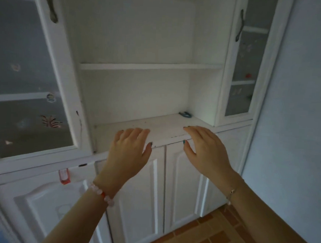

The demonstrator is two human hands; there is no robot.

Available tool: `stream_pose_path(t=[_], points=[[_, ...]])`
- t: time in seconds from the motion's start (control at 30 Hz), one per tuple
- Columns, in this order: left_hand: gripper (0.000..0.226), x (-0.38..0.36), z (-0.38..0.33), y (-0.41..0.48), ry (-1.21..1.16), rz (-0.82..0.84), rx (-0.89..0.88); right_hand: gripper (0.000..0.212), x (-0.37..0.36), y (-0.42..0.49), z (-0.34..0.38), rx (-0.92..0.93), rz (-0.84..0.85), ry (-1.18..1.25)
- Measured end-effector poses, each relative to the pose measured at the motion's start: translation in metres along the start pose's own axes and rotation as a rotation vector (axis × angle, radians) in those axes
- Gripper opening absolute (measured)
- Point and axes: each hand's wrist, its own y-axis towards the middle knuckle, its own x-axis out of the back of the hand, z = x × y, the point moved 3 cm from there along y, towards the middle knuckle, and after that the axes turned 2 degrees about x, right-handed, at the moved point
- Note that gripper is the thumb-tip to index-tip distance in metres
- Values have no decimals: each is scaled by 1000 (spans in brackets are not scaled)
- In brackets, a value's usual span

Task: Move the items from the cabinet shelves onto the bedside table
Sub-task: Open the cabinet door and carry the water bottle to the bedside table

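Note:
A white cabinet stands before me with an open middle bay. Its upper shelf shows nothing on it. On the lower shelf, far back at the right, lies one small blue item. My left hand and my right hand hover side by side at the front edge of the lower shelf, fingers relaxed and holding nothing. The blue item is a short way beyond my right hand's fingertips.
Glass doors flank the bay, a wide one on the left and a narrow one on the right. Closed panel doors sit below. A red clip hangs under the left door. A blue wall closes the right side.

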Motion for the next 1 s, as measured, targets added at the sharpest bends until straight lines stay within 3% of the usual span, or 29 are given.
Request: stream_pose_path(t=[0.5, 0.63, 1.0], points=[[42, -94, -200, 87, -125, 26, -106, 48, 43, -52, -206, -125, 91, -89], [32, -126, -230, 110, -164, 58, -129, 50, 37, -58, -252, -177, 90, -95], [44, -237, -267, 207, -172, 42, -95, 47, -26, -12, -388, -162, 51, -102]])
